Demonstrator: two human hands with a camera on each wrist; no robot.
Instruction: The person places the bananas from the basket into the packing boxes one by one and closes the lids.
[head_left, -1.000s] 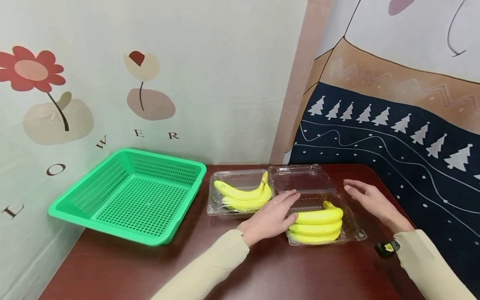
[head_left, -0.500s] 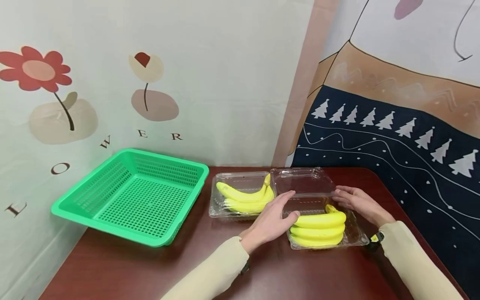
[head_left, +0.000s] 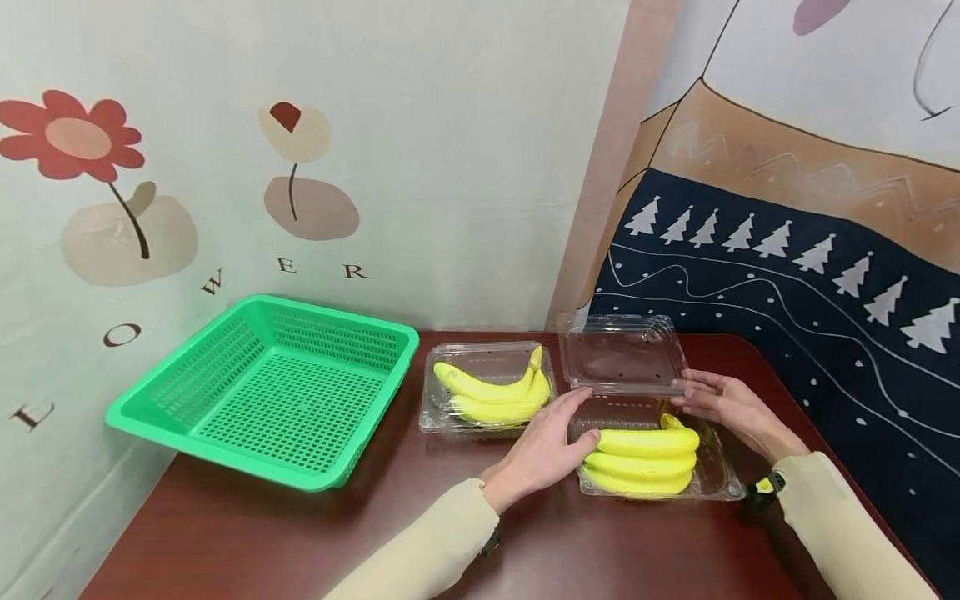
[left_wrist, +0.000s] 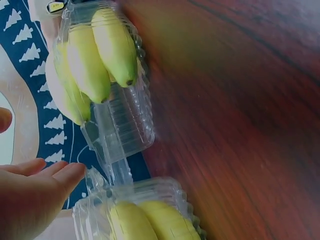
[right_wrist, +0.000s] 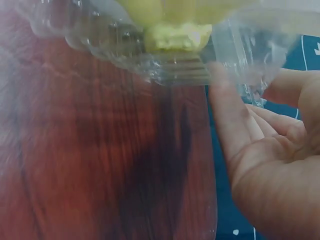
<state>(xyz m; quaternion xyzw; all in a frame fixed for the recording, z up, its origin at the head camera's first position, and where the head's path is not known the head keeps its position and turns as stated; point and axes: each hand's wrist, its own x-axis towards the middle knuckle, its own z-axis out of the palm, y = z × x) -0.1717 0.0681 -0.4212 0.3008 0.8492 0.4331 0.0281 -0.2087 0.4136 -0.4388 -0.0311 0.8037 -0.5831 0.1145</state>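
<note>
A clear plastic clamshell box (head_left: 716,467) stands at the right of the table with a bunch of bananas (head_left: 641,462) inside. Its lid (head_left: 622,354) is folded back behind it and tilts up off the table. My right hand (head_left: 738,412) pinches the lid's right corner between thumb and fingers, partly blurred in the right wrist view. By the box's left side hovers my left hand (head_left: 543,450), fingers and thumb extended and holding nothing. Whether it touches the box is unclear in the head view. The left wrist view shows its fingertips (left_wrist: 70,175) between two boxes.
To the left sits a second clear box (head_left: 435,412) with bananas (head_left: 498,396) in it, its lid closed. A green perforated basket (head_left: 375,417) stands on the far left of the dark red table (head_left: 600,558). A printed cloth backdrop (head_left: 450,167) rises behind.
My right hand has come leftward onto the lid's corner. The lid has risen and shifted slightly right. The left hand has hardly moved.
</note>
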